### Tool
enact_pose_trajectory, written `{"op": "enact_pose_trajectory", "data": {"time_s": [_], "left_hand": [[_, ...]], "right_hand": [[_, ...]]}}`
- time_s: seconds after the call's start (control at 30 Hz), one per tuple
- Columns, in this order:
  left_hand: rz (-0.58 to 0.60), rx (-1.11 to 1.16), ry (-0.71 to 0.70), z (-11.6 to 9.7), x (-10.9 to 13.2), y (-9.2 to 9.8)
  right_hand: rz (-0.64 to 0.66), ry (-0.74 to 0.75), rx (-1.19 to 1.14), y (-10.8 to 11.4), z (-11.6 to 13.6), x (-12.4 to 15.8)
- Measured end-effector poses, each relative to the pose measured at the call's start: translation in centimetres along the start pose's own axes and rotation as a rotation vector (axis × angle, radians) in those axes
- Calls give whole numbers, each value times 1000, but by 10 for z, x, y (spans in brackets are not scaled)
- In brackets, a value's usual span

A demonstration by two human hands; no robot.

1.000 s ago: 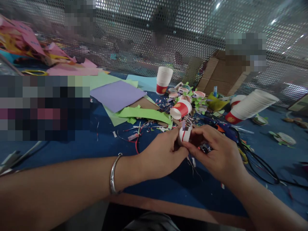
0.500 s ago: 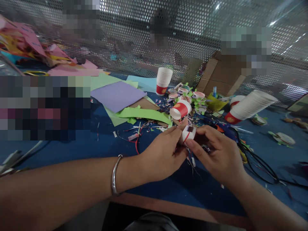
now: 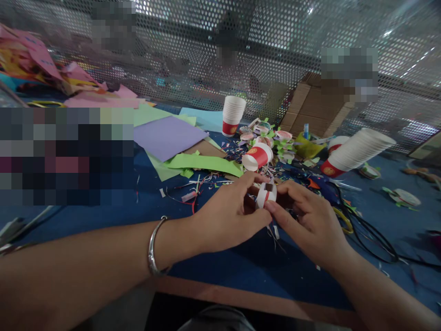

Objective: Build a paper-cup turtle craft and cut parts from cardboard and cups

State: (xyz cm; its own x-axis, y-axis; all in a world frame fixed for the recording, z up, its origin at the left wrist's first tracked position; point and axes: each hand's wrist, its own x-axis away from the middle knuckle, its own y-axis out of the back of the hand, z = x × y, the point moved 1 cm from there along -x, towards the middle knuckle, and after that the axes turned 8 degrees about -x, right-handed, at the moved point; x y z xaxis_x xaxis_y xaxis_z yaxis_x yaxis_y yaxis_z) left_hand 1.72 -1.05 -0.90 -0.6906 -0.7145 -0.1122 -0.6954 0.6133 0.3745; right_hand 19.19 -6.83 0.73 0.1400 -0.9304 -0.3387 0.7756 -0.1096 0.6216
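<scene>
Both my hands meet over the blue table (image 3: 113, 216) and pinch one small cut paper cup piece (image 3: 265, 194), white with a red stripe. My left hand (image 3: 230, 215), with a metal bangle (image 3: 152, 247) on its wrist, grips the piece from the left with thumb and fingers closed. My right hand (image 3: 308, 220) holds it from the right, fingers curled round it. Just beyond the piece lies a red and white paper cup (image 3: 257, 156) on its side.
Purple paper (image 3: 168, 136) and green paper (image 3: 203, 162) lie to the left among paper scraps. A stack of cups (image 3: 233, 115) stands behind, another stack (image 3: 354, 151) lies at right. Black cables (image 3: 372, 236) run by my right hand. A cardboard box (image 3: 315, 110) leans on the perforated metal wall.
My hands have turned the small cup piece between the fingers and shifted slightly up and away. The rest of the table looks unchanged.
</scene>
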Motion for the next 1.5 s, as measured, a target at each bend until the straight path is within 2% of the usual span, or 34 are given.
{"op": "enact_pose_trajectory", "data": {"time_s": [0.3, 0.63, 1.1, 1.5], "left_hand": [[-8, 2, -36, -1, 0, 1], [-13, 28, -3, 0, 2, -2], [-11, 123, -8, -1, 2, -5], [4, 23, -45, -5, 3, -1]], "right_hand": [[32, -25, -29, 0, -3, 1], [58, -39, -28, -1, -2, 1], [44, -20, -9, -4, 1, 1], [70, 28, -21, -3, 2, 1]]}}
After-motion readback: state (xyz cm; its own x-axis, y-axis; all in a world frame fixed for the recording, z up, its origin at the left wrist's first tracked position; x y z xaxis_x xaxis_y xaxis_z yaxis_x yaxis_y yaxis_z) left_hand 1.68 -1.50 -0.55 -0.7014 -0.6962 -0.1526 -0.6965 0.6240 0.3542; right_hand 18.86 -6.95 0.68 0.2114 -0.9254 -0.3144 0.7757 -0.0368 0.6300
